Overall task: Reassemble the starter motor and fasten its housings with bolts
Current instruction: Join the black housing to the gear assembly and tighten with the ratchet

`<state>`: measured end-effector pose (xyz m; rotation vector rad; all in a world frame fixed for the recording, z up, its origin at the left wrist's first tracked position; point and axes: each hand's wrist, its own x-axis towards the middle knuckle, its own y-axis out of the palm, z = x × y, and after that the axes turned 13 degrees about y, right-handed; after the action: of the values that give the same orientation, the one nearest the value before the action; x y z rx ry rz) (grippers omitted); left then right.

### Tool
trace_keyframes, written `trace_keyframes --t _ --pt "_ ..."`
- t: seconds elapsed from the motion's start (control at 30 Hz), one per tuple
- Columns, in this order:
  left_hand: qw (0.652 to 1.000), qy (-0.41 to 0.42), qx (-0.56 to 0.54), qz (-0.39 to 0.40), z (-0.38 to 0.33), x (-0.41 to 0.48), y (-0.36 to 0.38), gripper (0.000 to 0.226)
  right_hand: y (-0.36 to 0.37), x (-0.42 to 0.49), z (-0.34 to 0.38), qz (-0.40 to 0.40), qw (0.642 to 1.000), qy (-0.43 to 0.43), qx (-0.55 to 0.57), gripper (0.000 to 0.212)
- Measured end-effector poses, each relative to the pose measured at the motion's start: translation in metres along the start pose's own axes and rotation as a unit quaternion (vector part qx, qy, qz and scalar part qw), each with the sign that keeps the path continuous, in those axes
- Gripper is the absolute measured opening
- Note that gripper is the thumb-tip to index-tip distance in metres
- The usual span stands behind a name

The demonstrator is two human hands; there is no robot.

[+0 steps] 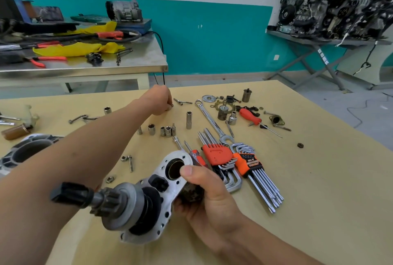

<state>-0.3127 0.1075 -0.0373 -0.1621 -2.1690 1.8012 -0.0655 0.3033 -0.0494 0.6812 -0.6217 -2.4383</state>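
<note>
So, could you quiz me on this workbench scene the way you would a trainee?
1. True or false: the right hand grips the starter motor.
2. Which hand pinches a small bolt far across the table?
3. The hex key sets have holders that are: A blue, B orange, C green.
Key: 1 true; 2 the left hand; 3 B.
</note>
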Motion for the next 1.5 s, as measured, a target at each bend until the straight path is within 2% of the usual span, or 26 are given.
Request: trace_keyframes --t 0.23,0.53,0.73,0.87,0.97,1.13,1.27,1.5 --pt "0.999 -0.017 0.023 0.012 -0.004 -0.001 0.002 0.023 0.001 0.0 0.002 -0.001 1.0 0.009 0.023 0.026" --pt "0.997 -0.052 0.049 0.037 -0.009 -0.002 -0.005 0.021 0.002 0.0 0.002 0.004 0.999 0.009 0.032 0.025" --pt "0.995 -0.07 0.019 0.066 -0.003 -0.001 -0.014 0.028 0.002 -0.002 0.002 0.008 0.999 0.013 0.032 0.029" --pt "0.995 -0.049 0.01 0.083 0.004 -0.002 -0.017 0.028 0.001 -0.001 0.002 0.009 0.999 0.014 0.029 0.031" --pt "0.995 -0.006 0.018 0.098 0.004 -0.004 -0.019 0.041 0.002 -0.001 0.002 0.01 1.0 0.01 0.024 0.033" --pt "0.99 0.058 -0.003 0.125 0.004 -0.002 -0.016 0.041 0.002 -0.002 0.002 0.012 1.0 0.01 0.019 0.035" --pt "0.994 0.054 -0.008 0.099 0.007 0.001 -0.01 0.028 0.001 -0.002 0.002 0.015 1.0 0.008 0.016 0.034" --pt "0.996 0.014 -0.017 0.091 0.008 0.004 -0.009 0.023 0.001 -0.001 0.002 0.012 1.0 0.009 0.019 0.035"
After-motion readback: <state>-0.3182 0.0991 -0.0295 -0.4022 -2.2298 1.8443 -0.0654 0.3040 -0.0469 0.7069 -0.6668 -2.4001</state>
